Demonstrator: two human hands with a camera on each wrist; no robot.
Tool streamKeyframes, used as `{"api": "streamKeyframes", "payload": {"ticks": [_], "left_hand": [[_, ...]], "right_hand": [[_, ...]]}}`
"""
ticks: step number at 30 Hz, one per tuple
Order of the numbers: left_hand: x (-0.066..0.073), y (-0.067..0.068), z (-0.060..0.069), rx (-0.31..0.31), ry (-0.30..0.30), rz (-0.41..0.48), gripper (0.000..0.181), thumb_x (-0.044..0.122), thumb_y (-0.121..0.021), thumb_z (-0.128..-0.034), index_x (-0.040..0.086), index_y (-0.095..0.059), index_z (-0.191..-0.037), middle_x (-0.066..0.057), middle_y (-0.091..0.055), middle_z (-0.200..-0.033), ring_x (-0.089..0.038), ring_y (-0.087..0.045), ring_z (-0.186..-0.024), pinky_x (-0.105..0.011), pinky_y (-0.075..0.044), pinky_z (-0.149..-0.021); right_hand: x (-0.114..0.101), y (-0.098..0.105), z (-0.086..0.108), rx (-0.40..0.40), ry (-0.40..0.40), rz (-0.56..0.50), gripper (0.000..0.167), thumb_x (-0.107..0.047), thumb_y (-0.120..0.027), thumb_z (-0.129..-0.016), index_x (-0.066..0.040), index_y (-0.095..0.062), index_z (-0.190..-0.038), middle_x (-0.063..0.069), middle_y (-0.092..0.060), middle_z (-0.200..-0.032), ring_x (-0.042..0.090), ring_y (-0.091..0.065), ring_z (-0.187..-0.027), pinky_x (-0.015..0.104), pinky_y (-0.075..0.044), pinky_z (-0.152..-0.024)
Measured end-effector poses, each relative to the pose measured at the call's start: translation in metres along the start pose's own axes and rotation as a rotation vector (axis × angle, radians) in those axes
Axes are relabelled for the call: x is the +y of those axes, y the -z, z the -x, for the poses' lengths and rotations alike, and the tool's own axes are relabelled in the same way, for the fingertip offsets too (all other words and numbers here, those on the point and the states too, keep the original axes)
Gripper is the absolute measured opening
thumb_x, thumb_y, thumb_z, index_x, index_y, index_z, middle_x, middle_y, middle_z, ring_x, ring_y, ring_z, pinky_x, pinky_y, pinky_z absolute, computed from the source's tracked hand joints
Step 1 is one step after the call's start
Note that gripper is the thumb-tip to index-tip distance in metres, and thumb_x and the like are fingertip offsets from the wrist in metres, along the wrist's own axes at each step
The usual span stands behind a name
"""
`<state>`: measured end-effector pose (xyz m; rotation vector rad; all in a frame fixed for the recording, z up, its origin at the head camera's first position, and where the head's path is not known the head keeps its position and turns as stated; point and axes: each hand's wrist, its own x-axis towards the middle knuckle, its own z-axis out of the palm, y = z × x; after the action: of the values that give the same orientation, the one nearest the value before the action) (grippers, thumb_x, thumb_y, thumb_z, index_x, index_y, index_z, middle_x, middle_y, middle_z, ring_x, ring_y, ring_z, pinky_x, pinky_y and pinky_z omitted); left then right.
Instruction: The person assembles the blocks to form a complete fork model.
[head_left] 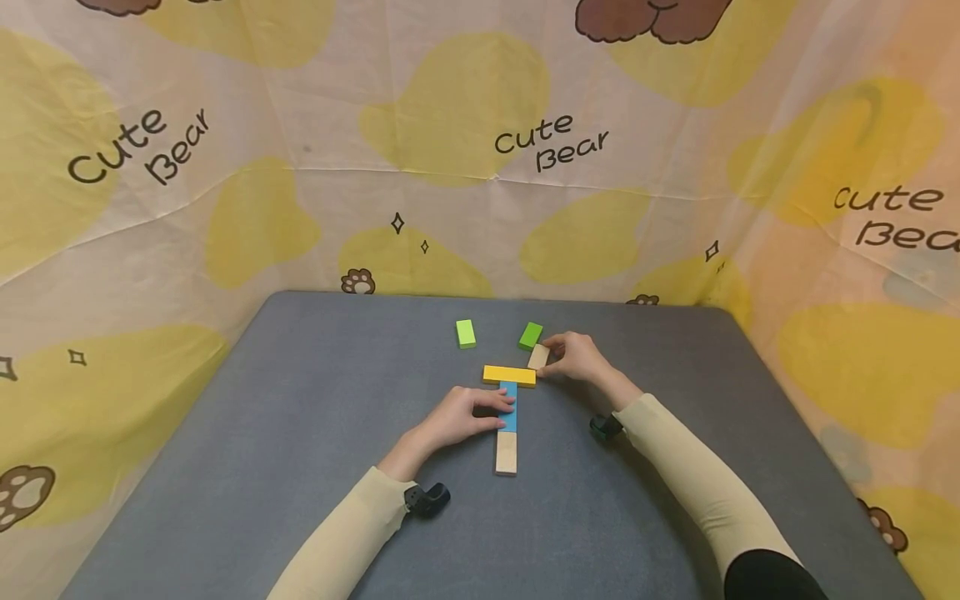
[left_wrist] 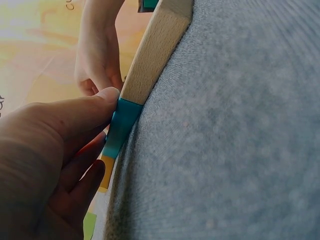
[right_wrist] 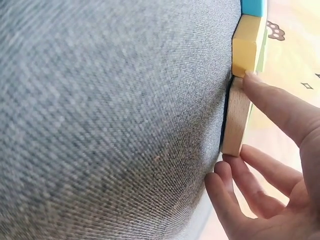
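Note:
Several flat blocks lie on the table. A natural wooden block [head_left: 506,454] and a blue block [head_left: 508,408] meet end to end as a stem, and a yellow block [head_left: 510,376] lies crosswise at the far end. My left hand [head_left: 461,414] holds the blue block, thumb near its left edge and fingertips across its top. With my right hand [head_left: 579,358] I pinch a second wooden block [right_wrist: 237,117] by its ends, thumb near the yellow block's right end. Close beyond it is a dark green block [head_left: 530,335].
A light green block [head_left: 466,334] lies at the back, left of the dark green one. Grey fabric covers the table [head_left: 337,400]. Behind and beside it hangs a patterned cloth [head_left: 450,125] with bear lettering.

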<state>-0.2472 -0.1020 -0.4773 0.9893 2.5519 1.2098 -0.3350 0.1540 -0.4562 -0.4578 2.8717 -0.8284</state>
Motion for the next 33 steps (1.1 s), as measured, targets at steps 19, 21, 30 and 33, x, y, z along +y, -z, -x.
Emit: {"api": "streamKeyframes", "payload": {"ticks": [19,21,30,33], "left_hand": [[-0.0032,-0.0012,-0.0006,0.009,-0.013,-0.003,0.028,0.022,-0.071,-0.0855,0.017,-0.071,-0.113,0.008,-0.066,-0.120,-0.007,-0.051,-0.126,-0.033,-0.042,-0.105],[-0.0035,-0.0011,-0.0007,0.007,-0.010,-0.001,0.029,0.023,-0.071,-0.0855,0.017,-0.071,-0.114,0.008,-0.066,-0.120,-0.006,-0.051,-0.126,-0.033,-0.042,-0.105],[-0.0042,-0.0006,-0.0008,0.000,0.007,0.001,0.029,0.024,-0.071,-0.0856,0.018,-0.071,-0.114,0.011,-0.065,-0.121,-0.003,-0.049,-0.126,-0.031,-0.041,-0.106],[-0.0049,-0.0006,-0.0010,-0.001,0.003,-0.003,0.029,0.024,-0.071,-0.0857,0.019,-0.071,-0.114,0.011,-0.065,-0.122,-0.003,-0.049,-0.126,-0.031,-0.041,-0.106]], "right_hand": [[0.0004,-0.0016,-0.0001,-0.001,0.010,0.014,0.065,-0.035,-0.083,-0.071,-0.005,-0.061,-0.125,0.014,-0.063,-0.121,0.029,-0.062,-0.105,0.042,-0.053,-0.086],[0.0005,-0.0012,-0.0001,-0.005,0.010,0.013,0.065,-0.034,-0.083,-0.071,-0.005,-0.061,-0.125,0.014,-0.062,-0.121,0.030,-0.061,-0.106,0.043,-0.053,-0.086],[0.0007,-0.0003,0.0006,-0.012,-0.010,-0.010,0.066,-0.034,-0.084,-0.071,-0.007,-0.060,-0.127,0.013,-0.061,-0.126,0.031,-0.059,-0.111,0.045,-0.051,-0.091],[0.0011,0.0003,0.0011,-0.015,-0.011,-0.012,0.066,-0.034,-0.083,-0.071,-0.007,-0.059,-0.127,0.014,-0.061,-0.126,0.032,-0.059,-0.112,0.045,-0.051,-0.092]]}}
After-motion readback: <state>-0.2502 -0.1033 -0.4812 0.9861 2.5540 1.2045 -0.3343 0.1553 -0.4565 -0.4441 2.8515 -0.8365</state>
